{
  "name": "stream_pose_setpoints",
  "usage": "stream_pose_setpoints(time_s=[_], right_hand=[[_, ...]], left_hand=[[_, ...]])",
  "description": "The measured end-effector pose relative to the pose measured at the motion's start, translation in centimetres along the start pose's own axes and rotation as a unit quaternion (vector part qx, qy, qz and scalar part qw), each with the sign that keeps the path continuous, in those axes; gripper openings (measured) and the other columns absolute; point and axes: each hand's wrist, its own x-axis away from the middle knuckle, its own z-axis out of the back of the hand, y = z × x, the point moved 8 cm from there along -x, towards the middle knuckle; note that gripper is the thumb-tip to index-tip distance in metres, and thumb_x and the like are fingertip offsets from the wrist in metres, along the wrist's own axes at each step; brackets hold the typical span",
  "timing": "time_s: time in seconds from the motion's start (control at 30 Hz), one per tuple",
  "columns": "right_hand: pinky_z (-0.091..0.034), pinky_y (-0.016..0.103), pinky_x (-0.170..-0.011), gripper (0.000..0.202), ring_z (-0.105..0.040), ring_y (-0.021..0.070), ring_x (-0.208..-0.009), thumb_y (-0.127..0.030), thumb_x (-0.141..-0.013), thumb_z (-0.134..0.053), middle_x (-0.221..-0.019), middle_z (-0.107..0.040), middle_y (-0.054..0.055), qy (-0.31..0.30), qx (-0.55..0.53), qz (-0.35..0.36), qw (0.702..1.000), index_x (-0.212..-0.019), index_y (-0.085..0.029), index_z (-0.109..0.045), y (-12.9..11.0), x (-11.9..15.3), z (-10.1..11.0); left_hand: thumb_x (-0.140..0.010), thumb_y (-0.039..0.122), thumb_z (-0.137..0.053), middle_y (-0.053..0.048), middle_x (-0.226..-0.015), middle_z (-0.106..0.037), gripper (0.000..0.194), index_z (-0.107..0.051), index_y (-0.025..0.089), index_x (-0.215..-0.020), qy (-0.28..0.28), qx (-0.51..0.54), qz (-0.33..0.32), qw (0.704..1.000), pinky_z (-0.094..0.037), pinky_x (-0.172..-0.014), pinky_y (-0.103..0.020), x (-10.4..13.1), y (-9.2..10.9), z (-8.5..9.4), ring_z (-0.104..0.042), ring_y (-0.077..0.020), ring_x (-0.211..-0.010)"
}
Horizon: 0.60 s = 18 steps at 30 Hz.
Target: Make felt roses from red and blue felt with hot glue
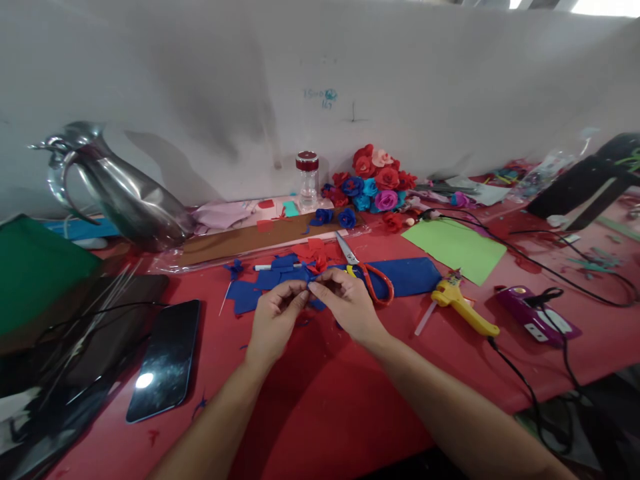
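Note:
My left hand (275, 320) and my right hand (350, 308) meet fingertip to fingertip above the red table. Both pinch a small piece of blue paper (311, 279), mostly hidden by the fingers. Just beyond them lie cut blue paper pieces (245, 297), with a white-and-blue pen (277, 267) across them. Red paper scraps (314, 251) are heaped behind the fingers. Right of my right hand, orange-handled scissors (370, 280) rest with their blades pointing away, partly over a long blue paper strip (413, 277).
A yellow glue gun (463, 305) and a purple power socket box (535, 317) with cords lie right. A phone (167, 360) and metal jug (125, 187) are left. Behind stand a jar (307, 180) and paper roses (375, 180); green paper (455, 247) lies right.

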Motion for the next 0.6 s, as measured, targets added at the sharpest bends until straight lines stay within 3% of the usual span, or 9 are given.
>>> stream_pose_setpoints(time_s=[0.3, 0.43, 0.6], right_hand=[[-0.049, 0.027, -0.061, 0.015, -0.054, 0.0135, -0.063, -0.031, -0.076, -0.069, -0.07, -0.058, -0.001, -0.014, 0.032, 0.041, 0.999, -0.071, -0.022, -0.058, -1.0, -0.1, 0.2], [-0.05, 0.031, -0.072, 0.016, -0.057, 0.0162, -0.076, -0.037, -0.078, -0.07, -0.081, -0.059, 0.002, -0.039, 0.001, 0.071, 0.997, -0.075, -0.022, -0.064, -1.2, -0.2, -0.3], [-0.049, 0.031, -0.074, 0.012, -0.057, 0.0169, -0.082, -0.032, -0.083, -0.068, -0.086, -0.059, 0.004, -0.061, 0.036, 0.162, 0.984, -0.074, -0.025, -0.071, -2.9, 0.3, -0.4]], left_hand=[[-0.069, 0.024, -0.073, -0.001, -0.065, -0.069, 0.006, -0.073, 0.018, -0.07, -0.003, 0.017, -0.002, 1.0, -0.053, -0.065, -0.027, 0.2, -0.1, -0.3, -0.063, -0.0149, -0.062], [-0.067, 0.02, -0.073, -0.002, -0.072, -0.07, 0.002, -0.074, 0.02, -0.065, 0.031, 0.007, -0.059, 0.998, -0.054, -0.07, -0.03, 0.0, 0.5, 0.5, -0.064, -0.0164, -0.07], [-0.069, 0.01, -0.066, -0.003, -0.082, -0.073, 0.018, -0.077, 0.025, -0.07, 0.031, -0.042, -0.143, 0.988, -0.054, -0.082, -0.034, 0.3, 2.1, 1.0, -0.066, -0.0194, -0.083]])
